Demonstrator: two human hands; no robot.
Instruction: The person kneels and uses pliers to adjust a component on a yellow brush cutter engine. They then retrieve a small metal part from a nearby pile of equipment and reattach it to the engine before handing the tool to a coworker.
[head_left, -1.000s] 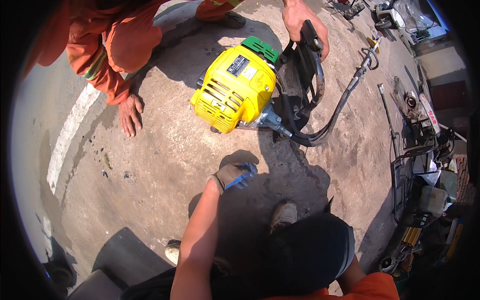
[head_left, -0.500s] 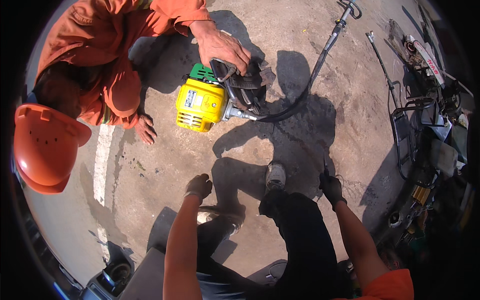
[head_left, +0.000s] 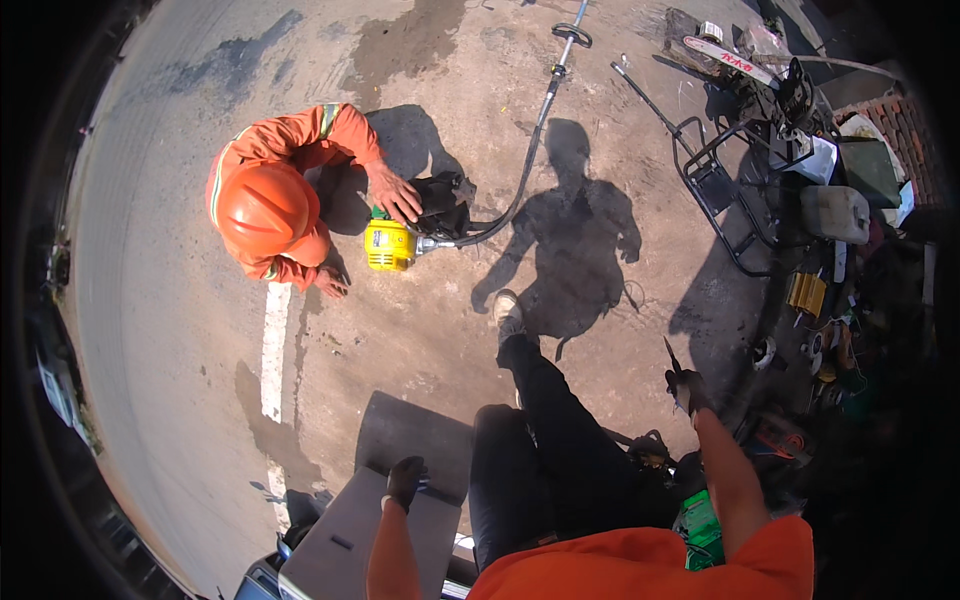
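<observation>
My left hand (head_left: 405, 480), in a dark glove, rests palm down on a flat grey panel (head_left: 350, 530) at my lower left and grips nothing. Out to the right, my gloved right hand (head_left: 686, 390) is closed around a thin pointed tool (head_left: 669, 354) that sticks upward. My dark-trousered leg and shoe (head_left: 508, 315) stretch forward between them. Farther ahead a yellow small engine (head_left: 390, 246) with a black housing (head_left: 442, 208) lies on the concrete. A crouching person in orange with an orange helmet (head_left: 268, 205) has one hand on it.
A long black shaft (head_left: 530, 150) curves from the engine to the far edge. A black metal frame (head_left: 712, 185), a chainsaw (head_left: 735, 58), a white canister (head_left: 832, 212) and several tools crowd the right side. A white painted stripe (head_left: 272, 350) marks the ground on the left.
The view has pulled up and back from the engine, which now looks small. My left hand has dropped onto the grey panel. My right hand has swung out to the right with the tool.
</observation>
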